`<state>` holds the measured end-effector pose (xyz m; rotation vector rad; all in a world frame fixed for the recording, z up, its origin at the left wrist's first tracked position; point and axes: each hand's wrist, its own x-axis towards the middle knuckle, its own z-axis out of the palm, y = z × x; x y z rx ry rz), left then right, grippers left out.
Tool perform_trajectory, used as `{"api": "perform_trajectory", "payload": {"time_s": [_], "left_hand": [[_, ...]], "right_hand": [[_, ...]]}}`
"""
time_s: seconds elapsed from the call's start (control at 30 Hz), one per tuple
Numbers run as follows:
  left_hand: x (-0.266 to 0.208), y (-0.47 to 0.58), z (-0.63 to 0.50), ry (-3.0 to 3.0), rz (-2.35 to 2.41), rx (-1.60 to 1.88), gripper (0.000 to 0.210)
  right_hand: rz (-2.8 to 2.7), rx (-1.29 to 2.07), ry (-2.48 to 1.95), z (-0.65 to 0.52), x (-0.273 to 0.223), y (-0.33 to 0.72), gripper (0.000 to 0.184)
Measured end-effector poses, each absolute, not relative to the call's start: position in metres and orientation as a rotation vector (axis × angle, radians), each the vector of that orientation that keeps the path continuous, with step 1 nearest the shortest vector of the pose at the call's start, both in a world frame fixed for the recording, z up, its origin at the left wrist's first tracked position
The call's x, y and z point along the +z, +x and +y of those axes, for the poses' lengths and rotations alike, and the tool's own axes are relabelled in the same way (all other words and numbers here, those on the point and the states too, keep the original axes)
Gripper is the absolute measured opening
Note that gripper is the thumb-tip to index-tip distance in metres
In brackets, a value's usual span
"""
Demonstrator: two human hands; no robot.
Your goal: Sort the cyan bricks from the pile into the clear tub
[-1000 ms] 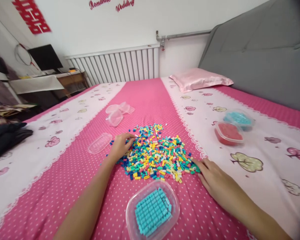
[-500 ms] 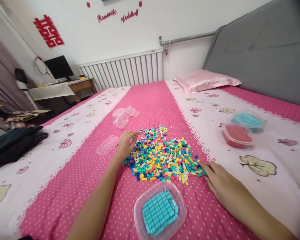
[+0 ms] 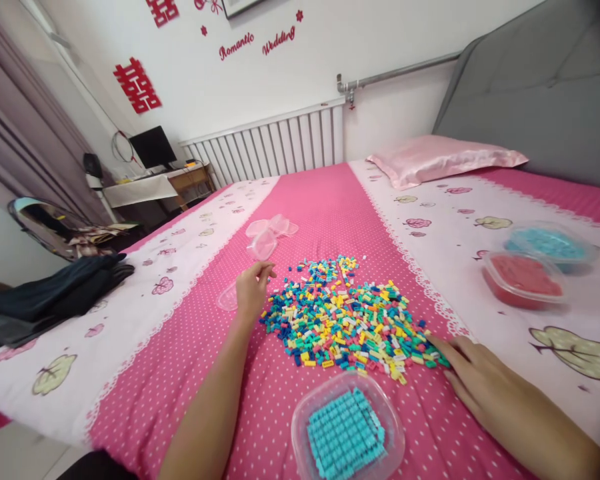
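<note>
The big pink bed fills most of the picture, and it has slid a bit to the right because the view has turned left. The heap of little bricks sits in the middle, in lots of mixed colours. Just below it, near the bottom, is an open tub with neat rows of light blue bricks inside. At the right side are a red tub and a blue tub, close together.

The right hand is at the lower right, where it has stayed at the heap's edge. Its fingers reach out and touch the green bricks, but I cannot tell if they pinch one.

The left hand has moved the most. It was at the heap's top left edge, and now it is off to the left, covering part of a clear lid. So only the right hand touches the heap now. The left fingers are bent and bunched close; I cannot tell if a tiny brick is between them.
</note>
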<state>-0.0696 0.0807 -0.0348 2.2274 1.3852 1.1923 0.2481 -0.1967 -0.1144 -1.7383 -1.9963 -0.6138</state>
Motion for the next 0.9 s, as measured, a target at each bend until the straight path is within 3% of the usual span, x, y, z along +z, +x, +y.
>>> {"api": "perform_trajectory", "payload": {"time_s": [0.33,0.53,0.9], "left_hand": [[-0.034,-0.067,0.075,2.259,1.445,1.223,0.024],[-0.041,-0.063,0.071,2.138,1.530,1.430,0.057],[-0.048,-0.052,0.070,2.079,1.364,1.426,0.052]], "right_hand": [[-1.994,-0.487,-1.813,-0.199,-0.127,0.253,0.040],[-2.007,-0.596,-1.768,-0.198,-0.123,0.252,0.039],[-2.062,-0.697,-1.743,-0.196,-0.118,0.250,0.039]]}}
